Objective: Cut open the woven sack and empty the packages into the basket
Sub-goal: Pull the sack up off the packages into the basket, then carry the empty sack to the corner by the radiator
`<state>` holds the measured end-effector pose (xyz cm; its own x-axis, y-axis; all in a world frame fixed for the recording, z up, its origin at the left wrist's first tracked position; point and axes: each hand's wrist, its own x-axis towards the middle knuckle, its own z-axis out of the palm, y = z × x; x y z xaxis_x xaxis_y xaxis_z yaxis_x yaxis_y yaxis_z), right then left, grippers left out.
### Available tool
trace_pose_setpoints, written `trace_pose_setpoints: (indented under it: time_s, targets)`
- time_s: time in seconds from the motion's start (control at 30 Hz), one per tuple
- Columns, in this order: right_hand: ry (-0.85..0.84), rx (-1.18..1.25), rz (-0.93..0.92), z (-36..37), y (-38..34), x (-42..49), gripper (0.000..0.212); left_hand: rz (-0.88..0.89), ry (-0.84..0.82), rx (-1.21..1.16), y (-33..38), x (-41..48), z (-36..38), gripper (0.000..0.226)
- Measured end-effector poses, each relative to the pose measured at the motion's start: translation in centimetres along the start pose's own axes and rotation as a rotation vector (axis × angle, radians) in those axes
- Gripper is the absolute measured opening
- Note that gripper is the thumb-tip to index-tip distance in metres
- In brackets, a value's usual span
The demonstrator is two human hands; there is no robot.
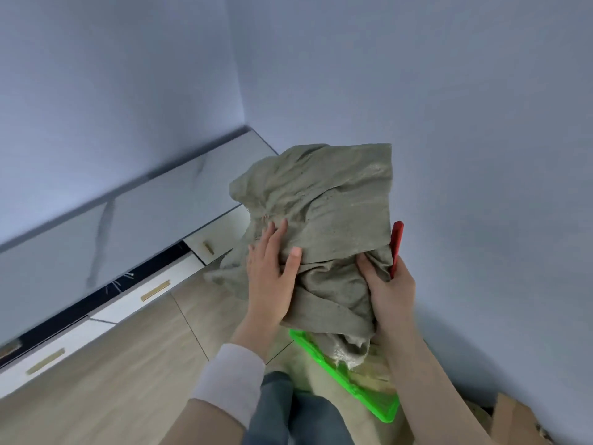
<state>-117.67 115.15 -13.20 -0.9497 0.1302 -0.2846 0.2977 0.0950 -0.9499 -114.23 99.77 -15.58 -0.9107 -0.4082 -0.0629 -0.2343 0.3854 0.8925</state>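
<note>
Holding a crumpled woven sack [324, 200] over a green basket [383, 409] on the floor, a person presses the left hand [272, 271] flat against it, fingers straight. The right hand [390, 292] clutches a bunched fold together with a red cutter [397, 245].

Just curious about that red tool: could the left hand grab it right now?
Probably not directly. The woven sack bulges between the left hand and the red tool, which sticks up from the right hand on the sack's far side.
</note>
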Motion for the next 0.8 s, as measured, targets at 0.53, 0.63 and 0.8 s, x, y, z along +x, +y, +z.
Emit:
trace_pose_setpoints:
  time_s: [0.53, 0.63, 0.8]
  targets:
    - [-0.77, -0.008, 0.274, 13.2, 2.8, -8.6, 0.022, -0.651, 0.472, -0.935, -8.2, -10.9, -11.8, 0.055]
    - [-0.789, -0.136, 0.225, 16.4, 3.6, -11.9, 0.039, -0.642, 0.694, -0.969, -10.2, -14.1, -15.0, 0.04]
    - [-0.953, -0.284, 0.256, 21.8, 5.6, -20.0, 0.041, -0.613, 0.925, -0.987, -14.0, -20.2, -20.6, 0.06]
